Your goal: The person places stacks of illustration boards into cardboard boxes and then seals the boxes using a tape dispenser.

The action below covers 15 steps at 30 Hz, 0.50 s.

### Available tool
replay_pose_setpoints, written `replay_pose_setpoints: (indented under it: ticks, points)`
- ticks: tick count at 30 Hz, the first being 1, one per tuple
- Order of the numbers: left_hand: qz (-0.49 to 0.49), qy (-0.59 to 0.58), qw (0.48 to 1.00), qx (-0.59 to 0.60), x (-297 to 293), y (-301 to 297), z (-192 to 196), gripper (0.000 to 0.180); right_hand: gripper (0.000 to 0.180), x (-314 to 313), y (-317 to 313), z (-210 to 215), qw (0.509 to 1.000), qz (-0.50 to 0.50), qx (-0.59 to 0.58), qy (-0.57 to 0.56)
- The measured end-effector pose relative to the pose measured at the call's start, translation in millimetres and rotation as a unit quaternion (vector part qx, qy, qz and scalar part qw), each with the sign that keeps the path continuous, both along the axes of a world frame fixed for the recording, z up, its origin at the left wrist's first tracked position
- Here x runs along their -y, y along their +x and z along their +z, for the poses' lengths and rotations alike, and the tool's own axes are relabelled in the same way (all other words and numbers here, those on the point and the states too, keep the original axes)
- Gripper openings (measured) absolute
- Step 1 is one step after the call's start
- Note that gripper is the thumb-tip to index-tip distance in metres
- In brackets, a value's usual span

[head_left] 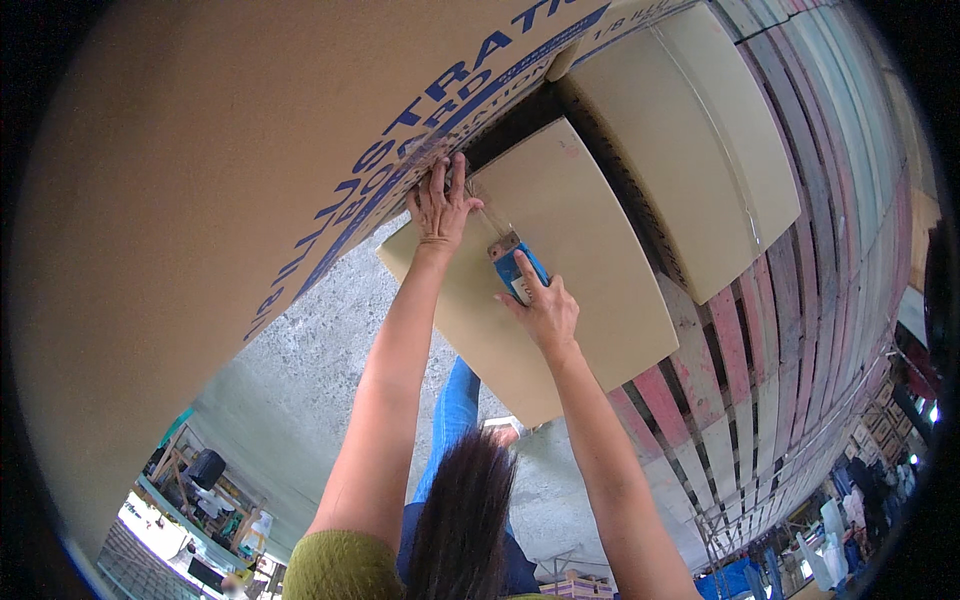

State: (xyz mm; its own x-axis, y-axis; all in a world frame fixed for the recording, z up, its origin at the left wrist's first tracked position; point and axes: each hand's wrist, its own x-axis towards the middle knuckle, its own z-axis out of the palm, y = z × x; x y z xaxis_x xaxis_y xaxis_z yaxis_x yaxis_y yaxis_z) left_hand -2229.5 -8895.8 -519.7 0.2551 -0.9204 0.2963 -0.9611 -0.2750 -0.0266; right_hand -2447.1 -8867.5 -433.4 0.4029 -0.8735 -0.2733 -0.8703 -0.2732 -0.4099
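Observation:
A closed cardboard box [600, 240] is in front of me, its plain brown top tilted in the view. My right hand [546, 312] grips a blue tape dispenser [518, 272] with its forefinger stretched along it. From the dispenser a strip of clear tape [488, 212] runs over the box top toward its far edge. There my left hand [440, 205] lies with its fingers stretched out, thumb beside the tape. The fingertips reach into the gap by a larger printed carton, so what they touch is partly hidden.
The large carton [230, 150] with blue lettering rises at the left. Another cardboard box [690, 140], taped along its top, stands at the right on red and grey wooden pallets [740, 350]. Grey concrete floor [320, 340] shows below. Shelving [215, 490] stands at lower left.

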Motion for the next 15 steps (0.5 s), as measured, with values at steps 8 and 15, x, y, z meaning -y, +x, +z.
replay_pose_setpoints:
  ticks: [8,15]
  points:
    - [-0.009,-0.029,0.998,-0.052,1.6,-9.9,20.6,0.085,0.075,0.4,-3.2,-4.5,1.000,0.001,0.001,-0.026]
    - [-0.173,0.176,0.943,-0.225,-26.0,-15.4,20.4,0.062,0.073,0.4,-1.1,-7.1,0.999,-0.003,0.011,-0.036]
